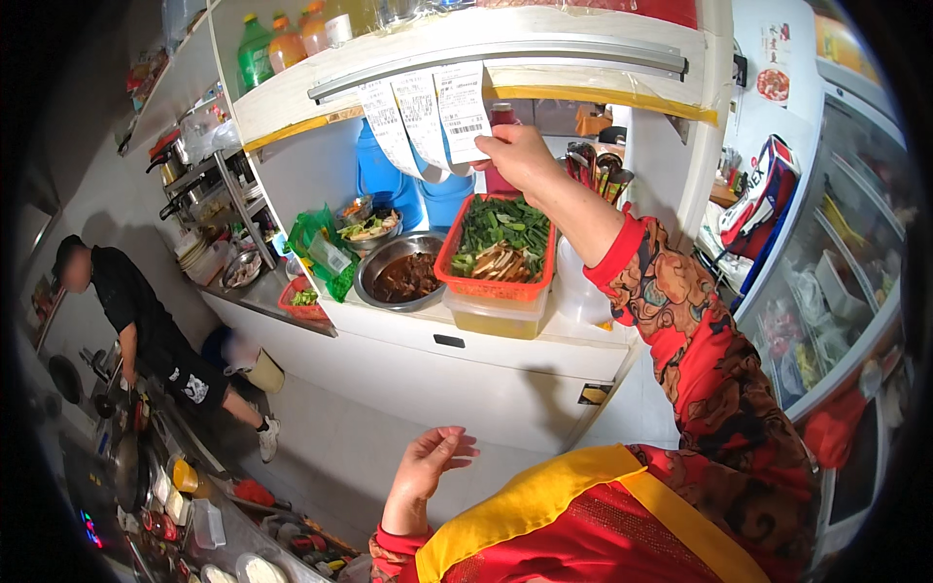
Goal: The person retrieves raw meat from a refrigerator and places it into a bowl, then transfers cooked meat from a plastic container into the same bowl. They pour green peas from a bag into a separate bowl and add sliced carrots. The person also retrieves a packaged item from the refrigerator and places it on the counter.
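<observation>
My right hand (521,159) pinches the lower right corner of a printed paper slip (461,109). That slip hangs from a metal ticket rail (510,52) on the shelf front, beside two more curling slips (390,116). Below the slips, a red-orange plastic basket (496,290) holds chopped greens and sliced pale-brown food. It sits on a lidded translucent tub (496,321). Left of it, a steel bowl (368,266) contains dark meat in brown sauce. My left hand (426,466) is raised near my body, fingers loosely bent, with nothing in it.
A person in black (146,291) stands at a cooking counter on the left. A glass-door fridge (838,240) borders the right side. Blue plastic containers (444,200) and a holder of ladles (601,171) stand behind the food. A bin (262,370) stands on the floor.
</observation>
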Motion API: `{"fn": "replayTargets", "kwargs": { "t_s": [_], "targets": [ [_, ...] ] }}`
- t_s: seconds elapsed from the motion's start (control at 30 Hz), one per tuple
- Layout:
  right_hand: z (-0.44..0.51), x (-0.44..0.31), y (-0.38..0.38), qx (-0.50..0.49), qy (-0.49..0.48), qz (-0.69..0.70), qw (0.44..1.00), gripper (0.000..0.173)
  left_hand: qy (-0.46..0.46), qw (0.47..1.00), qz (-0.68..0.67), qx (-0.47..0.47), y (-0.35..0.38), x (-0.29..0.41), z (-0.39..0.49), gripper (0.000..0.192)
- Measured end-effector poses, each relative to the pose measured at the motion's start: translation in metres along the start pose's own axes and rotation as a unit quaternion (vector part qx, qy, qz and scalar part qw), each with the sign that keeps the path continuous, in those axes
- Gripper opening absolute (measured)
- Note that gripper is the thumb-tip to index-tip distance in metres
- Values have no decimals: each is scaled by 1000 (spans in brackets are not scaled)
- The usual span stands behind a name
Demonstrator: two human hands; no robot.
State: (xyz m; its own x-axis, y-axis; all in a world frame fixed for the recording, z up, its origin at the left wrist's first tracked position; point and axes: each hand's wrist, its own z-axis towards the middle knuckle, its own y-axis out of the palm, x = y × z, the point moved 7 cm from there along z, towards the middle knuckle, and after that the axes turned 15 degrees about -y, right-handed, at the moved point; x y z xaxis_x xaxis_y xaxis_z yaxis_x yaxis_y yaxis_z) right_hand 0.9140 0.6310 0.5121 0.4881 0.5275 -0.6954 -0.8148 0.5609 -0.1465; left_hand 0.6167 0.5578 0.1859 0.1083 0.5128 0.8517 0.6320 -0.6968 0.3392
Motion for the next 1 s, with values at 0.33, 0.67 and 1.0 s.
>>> {"fn": "replayTargets", "kwargs": {
  "t_s": [0.33, 0.67, 1.0],
  "targets": [
    [8, 9, -3, 15, -19, 18, 1000, 29, -10, 1000, -12, 11, -16, -7, 2, 25],
    [5, 10, -6, -2, 1, -4, 1000, 33, -22, 999, -15, 20, -25, -11, 12, 26],
    [-35, 39, 15, -57, 67, 27, 996, 32, -8, 998, -24, 49, -35, -16, -1, 34]
  ]
}}
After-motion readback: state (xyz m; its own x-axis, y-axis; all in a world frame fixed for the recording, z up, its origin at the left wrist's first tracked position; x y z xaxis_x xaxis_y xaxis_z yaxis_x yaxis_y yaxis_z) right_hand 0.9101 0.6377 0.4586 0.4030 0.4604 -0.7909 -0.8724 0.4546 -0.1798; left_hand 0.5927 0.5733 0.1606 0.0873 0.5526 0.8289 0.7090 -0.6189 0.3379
